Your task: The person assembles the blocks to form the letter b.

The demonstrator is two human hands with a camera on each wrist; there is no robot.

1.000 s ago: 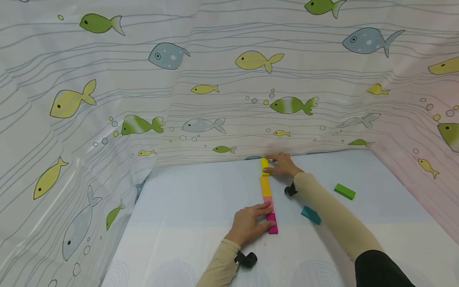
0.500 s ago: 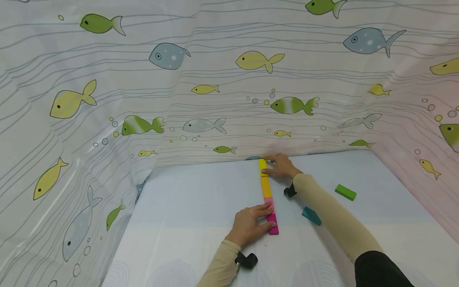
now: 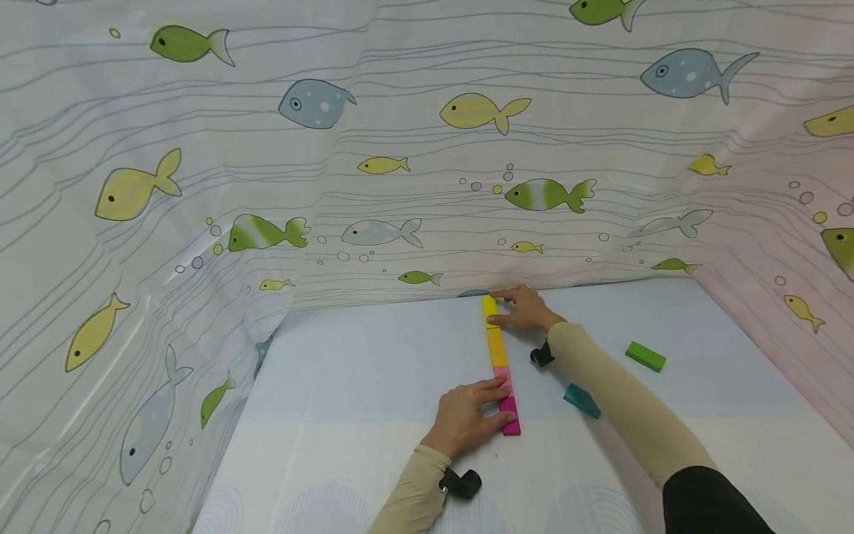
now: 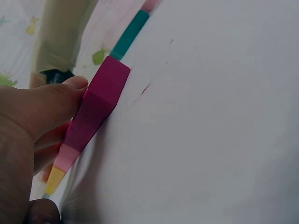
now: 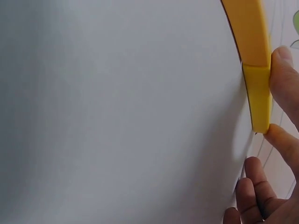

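A straight row of blocks runs away from me: magenta (image 3: 511, 426), pink (image 3: 500, 371), orange (image 3: 497, 348) and yellow (image 3: 490, 305). On its near half, my left hand (image 3: 462, 419) rests fairly straight fingers on the pink block, with the thumb on the magenta one. At the far end my right hand (image 3: 523, 308) holds the yellow block (image 5: 258, 95) between thumb and index finger; the index tip touches its end. In the right wrist view the yellow block meets the orange block (image 5: 250, 37), and the other fingers curl loosely beside the table edge.
To the right of the row lie a teal block (image 3: 582, 400) and a green block (image 3: 645, 357), both on the pale table (image 3: 373, 356). A fish-print sheet (image 3: 400, 200) hangs behind the far edge and along both sides.
My right hand has shifted the yellow block slightly left and nearer, closing the small gap to the orange block. My left hand stays in place on the row.
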